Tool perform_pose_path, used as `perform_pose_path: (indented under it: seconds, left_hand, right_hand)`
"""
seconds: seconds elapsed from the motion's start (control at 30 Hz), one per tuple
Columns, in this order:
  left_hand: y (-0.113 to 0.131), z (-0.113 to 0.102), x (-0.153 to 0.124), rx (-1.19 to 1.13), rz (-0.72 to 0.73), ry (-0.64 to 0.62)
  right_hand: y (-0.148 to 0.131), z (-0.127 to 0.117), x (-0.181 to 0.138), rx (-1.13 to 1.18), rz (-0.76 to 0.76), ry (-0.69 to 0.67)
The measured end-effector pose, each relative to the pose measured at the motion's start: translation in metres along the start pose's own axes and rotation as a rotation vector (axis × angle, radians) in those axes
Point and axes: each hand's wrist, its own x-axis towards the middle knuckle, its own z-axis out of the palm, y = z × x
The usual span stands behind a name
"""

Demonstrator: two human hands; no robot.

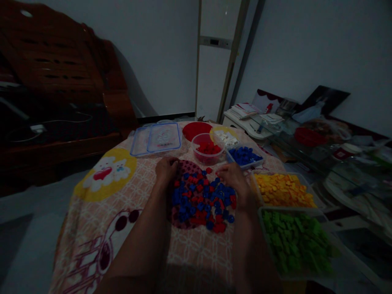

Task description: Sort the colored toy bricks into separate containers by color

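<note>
A loose pile of red and blue plastic building blocks (199, 200) covers a dark red patch of the tablecloth between my forearms. At its far left edge is my left hand (166, 169), fingers curled together; whether anything is inside them is hidden. My right hand (232, 175) pinches at the pile's far right edge, with a small red block (217, 173) showing at the fingertips. Just beyond the pile stands a round clear tub (206, 158) of red blocks. To its right, a clear box (246, 165) holds blue blocks.
Yellow blocks (283, 190) and green blocks (297, 241) fill boxes along the right side. White blocks (226, 139) lie behind the blue ones. Blue-rimmed clear lids (163, 139) and a red round lid (196, 130) lie at the back. A cluttered glass table (284, 132) stands to the right.
</note>
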Motion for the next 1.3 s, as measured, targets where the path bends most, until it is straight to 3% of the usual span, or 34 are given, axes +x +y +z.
perform_pose_path:
  seconds: [0.2, 0.47, 0.6, 0.87, 0.97, 1.3]
  left_hand:
    - [0.000, 0.000, 0.001, 0.009, -0.015, -0.006]
    - [-0.002, 0.002, 0.001, -0.008, 0.004, 0.012]
    - [-0.003, 0.003, 0.002, -0.005, -0.002, 0.012]
    - [0.000, 0.000, 0.001, 0.011, -0.002, 0.011]
    - [0.000, 0.000, 0.000, 0.009, -0.007, 0.012]
    - [0.002, -0.001, -0.001, -0.010, -0.030, -0.004]
  right_hand:
    - [0.006, 0.004, 0.002, -0.490, -0.105, -0.130]
    - [0.009, 0.005, 0.004, -0.462, -0.092, -0.097]
    - [0.005, 0.004, 0.003, -0.271, -0.077, -0.042]
    - [0.015, 0.001, 0.021, 0.642, -0.030, 0.518]
    - [0.023, -0.003, 0.027, 0.739, -0.029, 0.614]
    - [0.022, -0.002, 0.027, 0.841, 0.018, 0.731]
